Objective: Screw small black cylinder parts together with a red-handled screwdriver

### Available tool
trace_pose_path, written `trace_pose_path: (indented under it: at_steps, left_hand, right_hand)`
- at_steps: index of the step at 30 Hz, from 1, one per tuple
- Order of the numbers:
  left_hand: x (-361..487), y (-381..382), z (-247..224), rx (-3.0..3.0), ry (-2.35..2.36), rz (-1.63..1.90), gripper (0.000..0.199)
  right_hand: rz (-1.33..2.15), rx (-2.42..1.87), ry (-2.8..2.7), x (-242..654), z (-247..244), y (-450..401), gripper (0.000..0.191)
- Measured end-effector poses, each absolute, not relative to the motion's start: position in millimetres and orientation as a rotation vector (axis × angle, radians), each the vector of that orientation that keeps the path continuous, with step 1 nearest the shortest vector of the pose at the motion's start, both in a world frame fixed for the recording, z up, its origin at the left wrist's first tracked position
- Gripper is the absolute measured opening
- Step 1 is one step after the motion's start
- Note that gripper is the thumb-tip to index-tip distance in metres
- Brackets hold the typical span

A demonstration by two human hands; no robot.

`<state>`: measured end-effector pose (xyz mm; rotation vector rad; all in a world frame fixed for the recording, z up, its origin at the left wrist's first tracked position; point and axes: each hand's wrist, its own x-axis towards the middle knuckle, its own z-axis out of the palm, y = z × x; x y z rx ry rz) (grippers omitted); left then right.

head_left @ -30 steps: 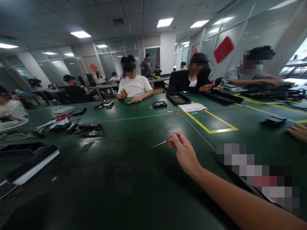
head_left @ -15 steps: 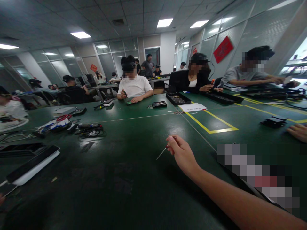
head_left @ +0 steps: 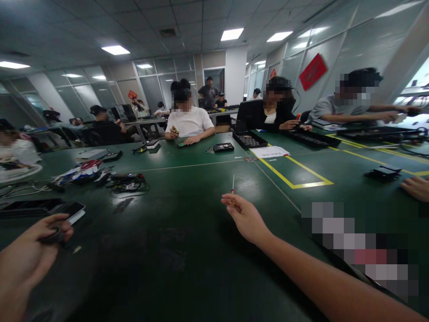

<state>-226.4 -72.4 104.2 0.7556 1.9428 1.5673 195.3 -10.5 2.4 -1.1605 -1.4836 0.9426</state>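
Where its shaft (head_left: 233,182) starts, the screwdriver (head_left: 233,191) is red.

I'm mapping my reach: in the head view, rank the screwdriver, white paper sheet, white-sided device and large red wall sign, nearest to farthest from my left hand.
1. White-sided device, just beyond the left hand
2. Screwdriver, in the right hand
3. White paper sheet, ahead, right of centre
4. Large red wall sign, right background
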Motion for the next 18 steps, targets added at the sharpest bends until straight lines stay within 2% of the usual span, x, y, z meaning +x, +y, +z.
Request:
trace_pose_path:
  at_steps: [4,8,13,18]
  left_hand:
    - [-189,-43,96,0.767,1.579,1.622,0.021]
    - [-139,-13,81,1.176,1.498,1.450,0.056]
    - [-69,9,56,1.577,1.511,1.195,0.052]
    - [-14,14,31,1.775,1.346,1.134,0.039]
  right_hand:
    - [0.913,-1.201,-1.520,196,-10,-2,0.044]
    - [0.822,-1.260,-1.553,195,-16,-1,0.039]
    - [0.752,-1.289,-1.582,192,-13,-10,0.026]
    - [0.668,-1.292,-1.571,190,-8,-13,0.030]
